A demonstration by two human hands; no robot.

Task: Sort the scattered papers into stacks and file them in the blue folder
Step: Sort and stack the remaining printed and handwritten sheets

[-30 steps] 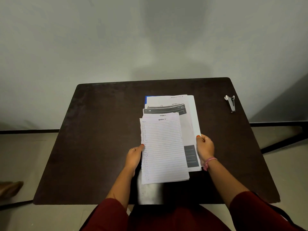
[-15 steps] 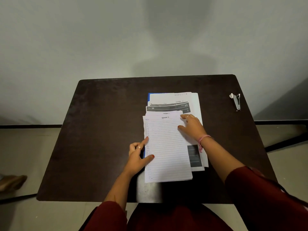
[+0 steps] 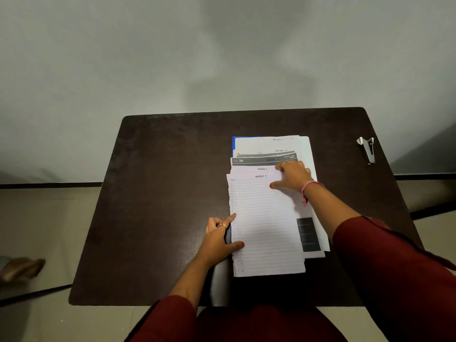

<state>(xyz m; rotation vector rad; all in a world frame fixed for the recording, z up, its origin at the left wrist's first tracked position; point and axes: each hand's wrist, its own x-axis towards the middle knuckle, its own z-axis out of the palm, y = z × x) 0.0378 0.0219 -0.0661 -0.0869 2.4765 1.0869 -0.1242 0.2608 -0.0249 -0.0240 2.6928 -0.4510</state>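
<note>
A pile of papers lies on the dark table (image 3: 158, 193), fanned towards me. On top is a lined sheet (image 3: 265, 225) headed "Section 1", with printed sheets (image 3: 266, 160) showing above it and to its right. The blue folder (image 3: 233, 144) lies under the pile; only a strip of it shows at the top left and along the left edge. My left hand (image 3: 219, 240) rests at the lined sheet's left edge, index fingertip and thumb touching the paper. My right hand (image 3: 292, 175) is at that sheet's top right corner, fingers curled over the edge and thumb on top.
A metal staple remover (image 3: 367, 149) lies near the table's far right corner. The table's left half is bare dark wood. Grey wall is behind, and a foot (image 3: 22, 269) shows on the floor at the left.
My right hand moved from the pile's lower right side up to the lined sheet's top right corner. My left hand stayed at the left edge, its index finger now stretched out.
</note>
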